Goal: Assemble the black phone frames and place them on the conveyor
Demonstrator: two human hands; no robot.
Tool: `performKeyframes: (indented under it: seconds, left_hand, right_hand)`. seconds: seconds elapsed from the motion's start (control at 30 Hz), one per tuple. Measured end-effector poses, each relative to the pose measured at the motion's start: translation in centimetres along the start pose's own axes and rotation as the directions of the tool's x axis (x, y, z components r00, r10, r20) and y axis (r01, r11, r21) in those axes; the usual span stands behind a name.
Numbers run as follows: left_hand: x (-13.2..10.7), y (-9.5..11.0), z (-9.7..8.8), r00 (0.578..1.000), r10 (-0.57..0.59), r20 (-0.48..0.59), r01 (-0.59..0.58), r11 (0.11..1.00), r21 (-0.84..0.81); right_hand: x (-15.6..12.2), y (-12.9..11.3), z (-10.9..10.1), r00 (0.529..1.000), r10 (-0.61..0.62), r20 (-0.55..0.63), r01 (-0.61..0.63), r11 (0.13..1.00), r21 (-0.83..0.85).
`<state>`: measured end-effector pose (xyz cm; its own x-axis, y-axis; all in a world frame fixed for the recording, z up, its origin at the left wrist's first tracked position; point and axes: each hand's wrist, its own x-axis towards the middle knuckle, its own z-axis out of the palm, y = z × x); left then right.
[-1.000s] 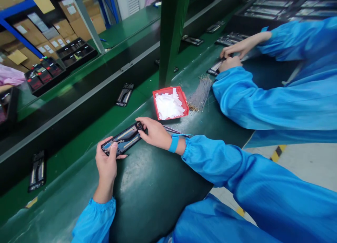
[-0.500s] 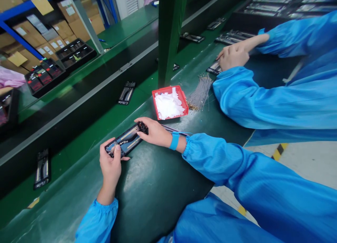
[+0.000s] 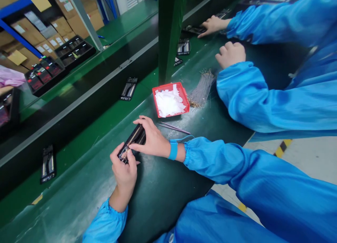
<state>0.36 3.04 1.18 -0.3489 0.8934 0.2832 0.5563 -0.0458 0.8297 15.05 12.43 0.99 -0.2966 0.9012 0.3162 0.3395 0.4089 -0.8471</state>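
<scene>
A black phone frame [image 3: 132, 141] with gold strips is tilted up on its long edge above the dark green mat [image 3: 158, 190]. My left hand [image 3: 124, 169] grips its near end, thumb on top. My right hand [image 3: 150, 137], with a blue wrist strap [image 3: 173, 149], closes over its far end. Metal tweezers [image 3: 173, 127] lie on the mat just behind my right wrist.
A red tray [image 3: 184, 95] of white slips stands beyond my hands, with a bundle of thin gold-tipped wires [image 3: 201, 88] beside it. A co-worker's hands [image 3: 230, 53] reach over the bench at the right. Phone frames [image 3: 128, 88] ride the green conveyor [image 3: 86, 130]; a green post [image 3: 170, 32] rises behind.
Both hands drew closer together and tipped the phone frame from flat up onto its edge. The co-worker's far hand reached out toward the conveyor.
</scene>
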Motion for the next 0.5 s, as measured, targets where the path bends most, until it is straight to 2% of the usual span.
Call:
performKeyframes:
  seconds: [0.13,0.23,0.33,0.43,0.5]
  left_hand:
    - [-0.1,-0.6,0.2,0.998,0.054,-0.028,-0.053,0.998,0.03]
    - [0.6,-0.6,0.1,0.988,0.093,-0.12,-0.084,0.993,0.077]
    - [2.0,-0.3,-0.4,0.985,0.007,-0.172,0.004,0.998,0.064]
    - [3.2,-0.5,-1.1,0.987,-0.146,-0.072,0.142,0.988,-0.054]
    - [3.6,-1.0,-1.4,0.979,-0.202,-0.037,0.196,0.973,-0.119]
  right_hand:
    - [-0.8,-0.7,0.4,1.0,0.008,0.018,-0.007,0.999,-0.048]
    - [-1.0,-0.8,0.6,1.0,0.017,0.014,-0.016,0.996,-0.086]
    - [-0.6,-0.3,0.4,1.0,-0.005,0.014,0.007,0.991,-0.136]
    - [0.3,0.4,-0.4,0.984,-0.158,0.086,0.175,0.956,-0.238]
    - [0.7,0.6,-1.0,0.941,-0.276,0.196,0.327,0.894,-0.306]
